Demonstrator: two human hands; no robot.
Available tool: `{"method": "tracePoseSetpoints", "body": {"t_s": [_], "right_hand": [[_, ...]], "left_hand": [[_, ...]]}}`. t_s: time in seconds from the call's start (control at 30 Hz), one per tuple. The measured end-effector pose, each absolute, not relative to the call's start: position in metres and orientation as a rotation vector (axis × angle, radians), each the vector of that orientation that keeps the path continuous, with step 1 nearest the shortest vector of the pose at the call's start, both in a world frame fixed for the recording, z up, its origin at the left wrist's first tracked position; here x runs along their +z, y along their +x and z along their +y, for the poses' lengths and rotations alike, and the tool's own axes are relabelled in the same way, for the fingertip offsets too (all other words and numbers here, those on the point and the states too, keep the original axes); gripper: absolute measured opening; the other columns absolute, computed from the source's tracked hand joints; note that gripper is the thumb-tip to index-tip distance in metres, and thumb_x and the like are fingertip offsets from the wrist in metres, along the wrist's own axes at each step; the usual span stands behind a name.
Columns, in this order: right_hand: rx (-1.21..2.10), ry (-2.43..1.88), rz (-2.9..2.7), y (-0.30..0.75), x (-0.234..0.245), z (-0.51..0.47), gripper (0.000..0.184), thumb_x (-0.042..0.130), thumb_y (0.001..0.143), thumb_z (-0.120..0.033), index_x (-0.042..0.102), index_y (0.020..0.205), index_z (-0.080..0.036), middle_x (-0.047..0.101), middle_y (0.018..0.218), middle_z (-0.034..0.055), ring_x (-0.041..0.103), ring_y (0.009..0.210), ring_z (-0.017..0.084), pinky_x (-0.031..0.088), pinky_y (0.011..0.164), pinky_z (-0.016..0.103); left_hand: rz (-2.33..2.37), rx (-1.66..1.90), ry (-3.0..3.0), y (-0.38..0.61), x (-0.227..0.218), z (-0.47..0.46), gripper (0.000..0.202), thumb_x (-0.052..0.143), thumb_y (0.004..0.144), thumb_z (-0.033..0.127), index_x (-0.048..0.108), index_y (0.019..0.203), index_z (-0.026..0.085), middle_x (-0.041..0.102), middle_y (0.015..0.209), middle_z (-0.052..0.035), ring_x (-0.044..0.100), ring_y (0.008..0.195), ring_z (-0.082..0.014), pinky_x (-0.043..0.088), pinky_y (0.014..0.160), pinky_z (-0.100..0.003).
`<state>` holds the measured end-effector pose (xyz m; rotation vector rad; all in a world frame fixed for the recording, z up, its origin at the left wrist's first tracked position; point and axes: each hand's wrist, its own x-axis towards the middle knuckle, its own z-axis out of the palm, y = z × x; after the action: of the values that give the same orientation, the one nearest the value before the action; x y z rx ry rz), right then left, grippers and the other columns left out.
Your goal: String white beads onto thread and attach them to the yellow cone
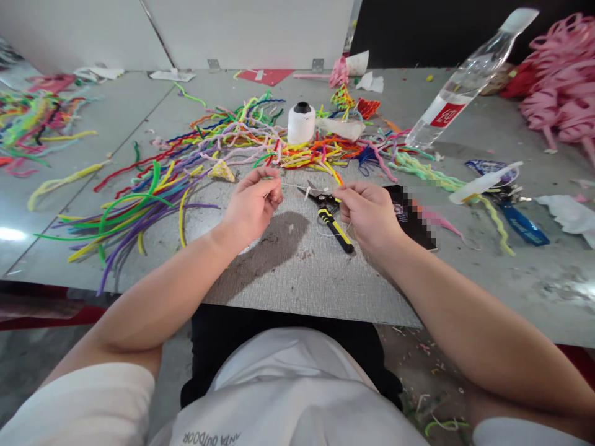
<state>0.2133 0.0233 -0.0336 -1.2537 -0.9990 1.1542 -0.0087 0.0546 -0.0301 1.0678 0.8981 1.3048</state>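
Note:
My left hand (253, 204) is pinched shut on one end of a thin pale thread (297, 186), with a bit of green showing at its fingertips. My right hand (367, 210) is closed in a pinch on the thread's other end, so the thread runs taut between both hands just above the grey table (297, 272). Black-and-yellow snips (331, 217) lie on the table under the thread, next to my right hand. A white spool of thread (301, 122) stands behind, among a heap of coloured pipe cleaners (195, 167).
A tilted clear water bottle (465, 80) stands at the back right. A black phone (413, 217) lies beside my right wrist. Pink looped decorations (562, 87) pile at the far right, more pipe cleaners (32, 121) at the far left, a blue tool (518, 223) right.

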Motion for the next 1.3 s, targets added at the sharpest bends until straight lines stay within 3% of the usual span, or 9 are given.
{"method": "tracePoseSetpoints", "body": {"t_s": [0.17, 0.4, 0.6, 0.77, 0.93, 1.1, 1.3], "right_hand": [[1.079, -1.284, -0.998, 0.216, -0.036, 0.027, 0.017, 0.078, 0.082, -0.021, 0.067, 0.069, -0.022, 0.042, 0.052, -0.0083, 0.033, 0.050, 0.009, 0.028, 0.052, 0.029], [0.781, -1.235, -1.343, 0.215, -0.034, 0.019, 0.006, 0.075, 0.082, -0.024, 0.074, 0.077, -0.022, 0.061, 0.066, -0.0025, 0.050, 0.062, 0.013, 0.039, 0.059, 0.029], [0.646, -1.025, -1.706, 0.214, -0.034, 0.007, 0.006, 0.072, 0.090, -0.025, 0.075, 0.086, -0.022, 0.069, 0.075, 0.0004, 0.056, 0.066, 0.015, 0.045, 0.064, 0.033], [0.760, -1.023, -1.663, 0.213, -0.037, 0.010, 0.008, 0.073, 0.092, -0.028, 0.075, 0.087, -0.022, 0.068, 0.074, 0.0009, 0.056, 0.066, 0.015, 0.044, 0.061, 0.031], [0.839, -1.057, -1.637, 0.214, -0.038, 0.013, 0.010, 0.073, 0.091, -0.030, 0.074, 0.087, -0.021, 0.059, 0.066, -0.0023, 0.046, 0.059, 0.012, 0.033, 0.055, 0.029], [0.775, -1.084, -1.845, 0.217, -0.032, 0.009, 0.012, 0.076, 0.090, -0.030, 0.078, 0.094, -0.019, 0.034, 0.053, -0.0102, 0.028, 0.052, 0.010, 0.024, 0.054, 0.030], [0.740, -1.085, -1.966, 0.216, -0.033, 0.010, 0.026, 0.069, 0.098, -0.038, 0.078, 0.084, -0.018, 0.049, 0.060, -0.0043, 0.036, 0.057, 0.010, 0.028, 0.056, 0.031]], "left_hand": [[0.938, 1.304, 1.155, -0.005, -0.032, 0.053, 0.017, 0.066, 0.081, 0.013, 0.054, 0.086, 0.025, 0.046, 0.066, 0.0048, 0.046, 0.059, -0.0110, 0.044, 0.060, -0.028], [0.883, 1.184, 1.202, -0.003, -0.023, 0.039, 0.014, 0.069, 0.085, 0.020, 0.064, 0.099, 0.022, 0.053, 0.063, 0.0067, 0.048, 0.060, -0.0105, 0.040, 0.060, -0.025], [0.866, 0.977, 1.616, -0.004, -0.020, 0.032, 0.012, 0.080, 0.084, 0.027, 0.080, 0.093, 0.018, 0.066, 0.073, 0.0005, 0.055, 0.066, -0.0102, 0.038, 0.060, -0.025], [0.820, 0.938, 1.573, -0.004, -0.021, 0.033, 0.017, 0.075, 0.082, 0.020, 0.086, 0.095, 0.017, 0.078, 0.082, -0.0031, 0.066, 0.073, -0.0116, 0.050, 0.068, -0.025], [0.731, 0.933, 1.581, -0.006, -0.026, 0.033, 0.022, 0.075, 0.081, 0.011, 0.087, 0.097, 0.019, 0.084, 0.088, -0.0039, 0.075, 0.082, -0.0133, 0.057, 0.077, -0.025], [0.693, 0.926, 1.542, -0.010, -0.028, 0.033, 0.017, 0.088, 0.087, 0.025, 0.088, 0.104, 0.022, 0.088, 0.101, -0.0057, 0.081, 0.095, -0.0166, 0.062, 0.089, -0.029], [0.722, 0.919, 1.438, -0.006, -0.024, 0.030, 0.032, 0.098, 0.079, 0.042, 0.087, 0.099, 0.020, 0.086, 0.094, -0.0062, 0.080, 0.090, -0.0188, 0.062, 0.087, -0.034]]}}
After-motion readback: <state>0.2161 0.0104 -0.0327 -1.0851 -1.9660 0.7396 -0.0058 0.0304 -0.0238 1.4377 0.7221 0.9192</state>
